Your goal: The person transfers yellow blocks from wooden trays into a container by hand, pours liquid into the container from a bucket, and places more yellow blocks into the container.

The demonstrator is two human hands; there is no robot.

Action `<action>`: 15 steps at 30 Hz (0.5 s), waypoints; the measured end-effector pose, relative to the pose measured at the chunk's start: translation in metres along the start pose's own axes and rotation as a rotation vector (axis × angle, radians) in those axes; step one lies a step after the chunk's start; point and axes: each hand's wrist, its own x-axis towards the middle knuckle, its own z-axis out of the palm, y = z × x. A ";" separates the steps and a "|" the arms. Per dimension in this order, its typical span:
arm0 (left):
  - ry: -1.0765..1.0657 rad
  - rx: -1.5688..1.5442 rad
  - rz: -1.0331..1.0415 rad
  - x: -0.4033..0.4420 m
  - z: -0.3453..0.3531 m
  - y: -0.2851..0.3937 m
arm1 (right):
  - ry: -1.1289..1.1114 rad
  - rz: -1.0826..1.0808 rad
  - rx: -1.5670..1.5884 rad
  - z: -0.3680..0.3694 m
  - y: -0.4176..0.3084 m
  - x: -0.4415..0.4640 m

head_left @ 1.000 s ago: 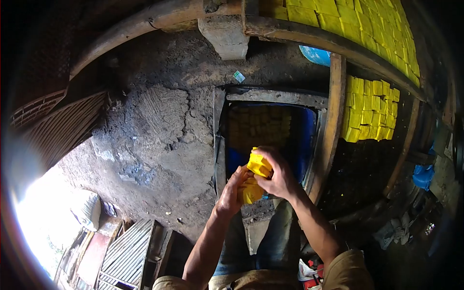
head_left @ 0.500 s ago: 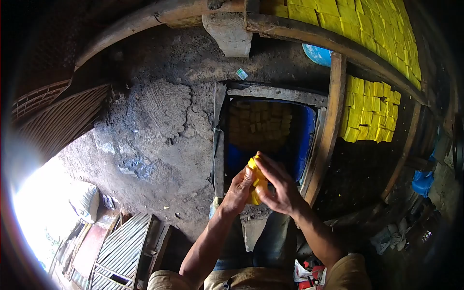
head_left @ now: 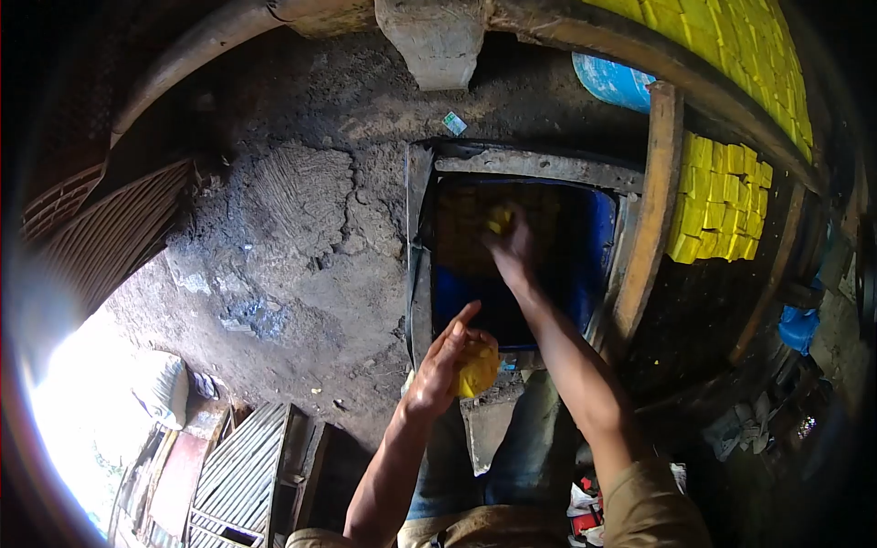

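Observation:
My left hand (head_left: 438, 370) is closed around yellow tofu (head_left: 479, 369), held above the near edge of a blue-lined tub (head_left: 598, 251). The thumb side faces up, and the number of pieces in the palm is hard to make out. Reaching down into the dark tub, my right hand (head_left: 514, 245) grips a yellow tofu piece (head_left: 499, 219) at its fingertips. Rows of tofu lie dimly in the tub around and beneath this hand. Shadow hides most of them.
A wooden frame (head_left: 539, 164) borders the tub, with a thick post (head_left: 650, 219) to its right. Beyond it, yellow tofu blocks (head_left: 722, 201) sit in rows, and more tofu (head_left: 731, 55) covers a rack at upper right. A concrete block (head_left: 434, 41) and a blue drum (head_left: 614, 80) stand at the back.
My hands were together over the tub's near edge, around the yellow tofu. Now my right hand has moved forward and down into the tub with a piece, while my left stays back with tofu.

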 end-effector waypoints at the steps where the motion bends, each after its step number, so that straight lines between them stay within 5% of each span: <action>1: -0.001 -0.017 0.010 -0.003 -0.003 -0.001 | 0.006 -0.002 -0.002 0.017 0.029 0.001; 4: -0.043 -0.031 0.005 -0.016 -0.003 0.005 | -0.245 -0.324 -0.480 0.066 0.126 0.010; 8: -0.144 -0.069 0.016 -0.021 -0.014 0.000 | -0.496 -0.423 -0.765 0.089 0.064 0.009; 11: -0.081 -0.109 0.010 -0.026 -0.007 0.002 | -0.491 -0.337 -0.600 0.077 0.033 0.029; 15: -0.086 -0.211 0.094 -0.020 -0.004 -0.012 | -0.511 0.068 -0.030 0.067 0.070 0.063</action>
